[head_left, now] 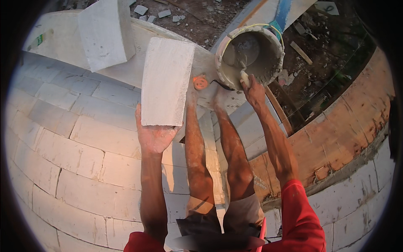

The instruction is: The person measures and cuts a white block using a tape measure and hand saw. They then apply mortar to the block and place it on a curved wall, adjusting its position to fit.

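My left hand (pixel 154 137) is closed around the lower end of a pale aerated concrete block (pixel 167 82), holding it up in front of me. The block's broad face is toward me, and its right edge is rough. My right hand (pixel 253 90) grips the light handle of a trowel (pixel 244 76) at the near rim of a mortar bucket (pixel 280 50). The trowel's shank reaches into the bucket; its blade is hard to tell from the grey mortar. Mortar coats the bucket's rim and inner wall.
Another pale block (pixel 103 35) stands at the upper left on a whitish board (pixel 145 31). An orange round object (pixel 200 82) lies near my feet. Block walls (pixel 84 168) rise around me, with a reddish-brown beam (pixel 327 143) at right. Rubble (pixel 164 13) and wood scraps (pixel 301 52) lie below.
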Motion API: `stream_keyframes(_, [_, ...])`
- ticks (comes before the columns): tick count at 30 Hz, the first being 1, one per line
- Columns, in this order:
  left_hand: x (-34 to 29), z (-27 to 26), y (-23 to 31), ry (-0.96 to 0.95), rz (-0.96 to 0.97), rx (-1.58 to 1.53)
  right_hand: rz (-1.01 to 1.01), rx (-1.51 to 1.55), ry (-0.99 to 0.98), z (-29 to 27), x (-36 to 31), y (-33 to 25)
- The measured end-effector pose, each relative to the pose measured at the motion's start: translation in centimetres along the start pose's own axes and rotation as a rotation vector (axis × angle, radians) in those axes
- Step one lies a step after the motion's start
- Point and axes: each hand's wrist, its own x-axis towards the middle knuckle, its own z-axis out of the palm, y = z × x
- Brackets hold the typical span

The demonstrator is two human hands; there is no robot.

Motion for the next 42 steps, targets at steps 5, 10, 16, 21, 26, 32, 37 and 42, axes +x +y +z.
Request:
stream_keyframes(5, [0.7,-2.9,5.0,-0.066,-0.059,0.143,0.053,0.446,-0.01,0.5,-0.3,1.5])
stream_keyframes(10, [1.0,-6.1,9.3,-0.081,-0.139,0.254,0.405,0.762,-0.205,-0.9,-2.6,4.6])
stream_keyframes(16, [1.3,-6.7,12.1,0.074,-0.122,0.361,0.264,0.747,-0.309,-5.1,-4.1,7.0])
stream_keyframes(21, [1.1,-6.8,13.6,0.095,-0.097,0.432,0.026,0.562,-0.253,-10.5,-5.5,6.2])
stream_keyframes(26, [1.4,-6.9,14.2,0.073,-0.079,0.498,-0.131,0.455,-0.31,-18.7,-7.1,1.0])
stream_keyframes(32, [1.2,-5.6,14.3,0.095,-0.058,0.628,-0.43,0.181,-0.398,-25.0,-8.3,-11.8])
stream_keyframes(37, [0.4,-4.1,14.0,0.029,-0.071,0.684,-0.939,-0.011,-0.25,-22.5,-8.4,-21.7])
stream_keyframes(42, [0.1,-3.7,14.1,-0.016,-0.108,0.653,-1.032,-0.294,-0.074,-18.3,-7.9,-24.6])
